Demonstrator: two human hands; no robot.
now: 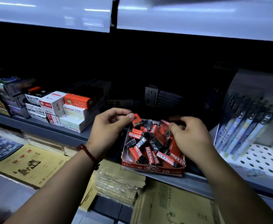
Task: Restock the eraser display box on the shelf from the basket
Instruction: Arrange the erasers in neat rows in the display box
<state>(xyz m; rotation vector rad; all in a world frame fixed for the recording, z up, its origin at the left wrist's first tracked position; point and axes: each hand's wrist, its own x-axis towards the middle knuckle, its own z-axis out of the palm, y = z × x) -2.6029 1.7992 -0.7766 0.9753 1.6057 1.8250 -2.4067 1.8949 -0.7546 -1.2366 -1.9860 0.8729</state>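
A red cardboard eraser display box [153,170] sits at the front edge of the grey shelf, holding several red and black wrapped erasers [150,143] lying loose in a heap. My left hand [110,126] hovers at the box's far left corner and pinches one red eraser [136,120] between thumb and fingers. My right hand [190,136] is over the box's right side, fingers curled down among the erasers; whether it holds one is hidden. The basket is out of view.
Stacked white and orange stationery boxes [63,109] stand to the left on the same shelf [51,128]. A pen display [245,125] on a perforated white panel stands to the right. Notebooks and paper packs [30,164] lie on the level below. A white shelf overhangs above.
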